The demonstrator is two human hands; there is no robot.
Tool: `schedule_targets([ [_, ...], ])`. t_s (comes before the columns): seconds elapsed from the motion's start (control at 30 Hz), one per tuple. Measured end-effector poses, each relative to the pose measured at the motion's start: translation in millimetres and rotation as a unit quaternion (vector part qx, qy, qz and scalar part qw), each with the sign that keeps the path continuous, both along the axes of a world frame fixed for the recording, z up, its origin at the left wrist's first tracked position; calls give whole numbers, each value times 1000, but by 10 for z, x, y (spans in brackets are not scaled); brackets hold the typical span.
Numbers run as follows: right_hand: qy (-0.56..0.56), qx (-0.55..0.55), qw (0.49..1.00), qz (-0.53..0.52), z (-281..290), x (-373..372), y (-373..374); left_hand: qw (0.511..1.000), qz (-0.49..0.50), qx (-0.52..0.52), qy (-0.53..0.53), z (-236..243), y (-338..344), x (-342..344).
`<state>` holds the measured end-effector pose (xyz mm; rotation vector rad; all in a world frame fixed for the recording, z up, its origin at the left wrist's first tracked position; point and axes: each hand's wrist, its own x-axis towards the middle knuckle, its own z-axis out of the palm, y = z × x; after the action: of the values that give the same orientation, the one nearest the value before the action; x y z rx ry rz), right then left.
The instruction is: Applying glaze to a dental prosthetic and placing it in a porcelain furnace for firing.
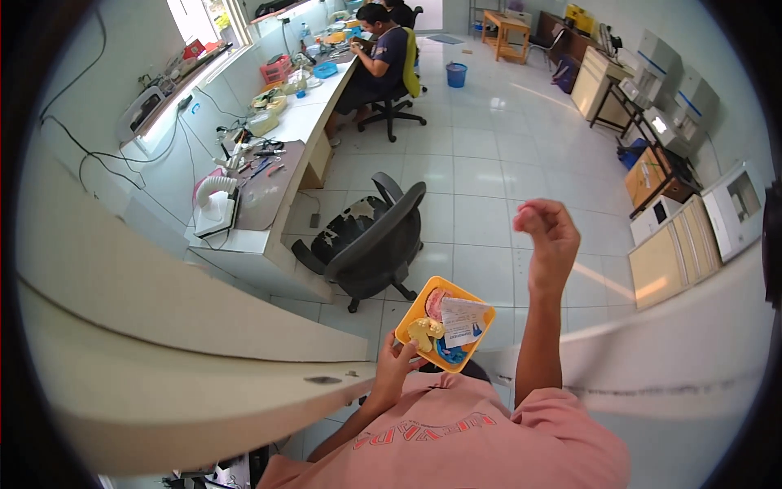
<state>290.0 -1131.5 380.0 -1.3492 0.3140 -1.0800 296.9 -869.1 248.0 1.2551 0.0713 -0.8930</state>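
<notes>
My left hand grips the near left edge of a small yellow plastic tray, held in front of my body. Inside the tray lie a pale yellow dental cast, a pink and white moulded piece and a blue piece. A printed white paper slip rests over the tray's right side and covers part of them. My right hand is raised to the right, apart from the tray, with its fingers curled and pinched together; whether anything small is between them cannot be made out.
A black office chair with a worn seat stands ahead. Along the left wall runs a workbench with tools and a white hose device. Cabinets and machines line the right. A seated person works farther off; a blue bucket stands on the floor.
</notes>
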Motion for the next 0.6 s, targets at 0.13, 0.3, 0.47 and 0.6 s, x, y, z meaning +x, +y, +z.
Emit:
schedule_targets([
  [0.13, 41, 5, 998, -36, -233, 655, -899, 995, 98, -9, 10, 33, -506, 449],
  [0.3, 47, -30, 997, -47, -486, 1080, -2138, 979, 176, -38, -95, 34, -1318, 1217],
  [0.47, 105, -73, 992, -23, -435, 1461, -2868, 968, 223, -54, -103, 187, -2100, 1968],
  [0.6, 157, -70, 983, 69, -473, 1810, -3184, 963, 240, -43, -117, 225, -2681, 2419],
])
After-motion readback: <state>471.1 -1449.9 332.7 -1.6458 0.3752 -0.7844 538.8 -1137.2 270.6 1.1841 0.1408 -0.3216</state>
